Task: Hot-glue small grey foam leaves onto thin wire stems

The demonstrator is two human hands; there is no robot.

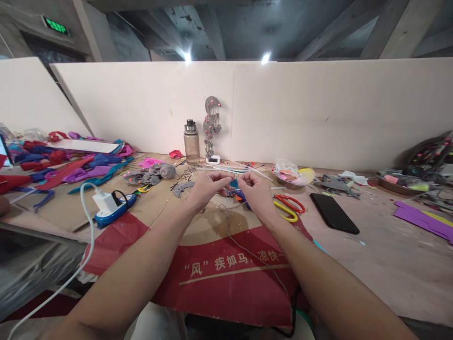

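My left hand [212,187] and my right hand [253,190] meet above the middle of the table, fingers closed in pinches. A small blue piece [234,183] shows between the fingertips, seemingly in the right pinch. What the left fingers hold is too small to make out. Thin grey string [229,226] trails from beneath the hands over the red and brown cardboard [226,293]. Scissors with red and yellow handles [290,204] lie beside my right wrist. Left of my left hand is a grey crescent-shaped piece [182,189].
A bottle [192,144], a small clock [213,160] and a hanging grey ornament [212,123] stand by the white partition [318,108]. Grey yarn [167,171] and a blue power strip [115,211] sit left. To the right lies a black phone [334,212].
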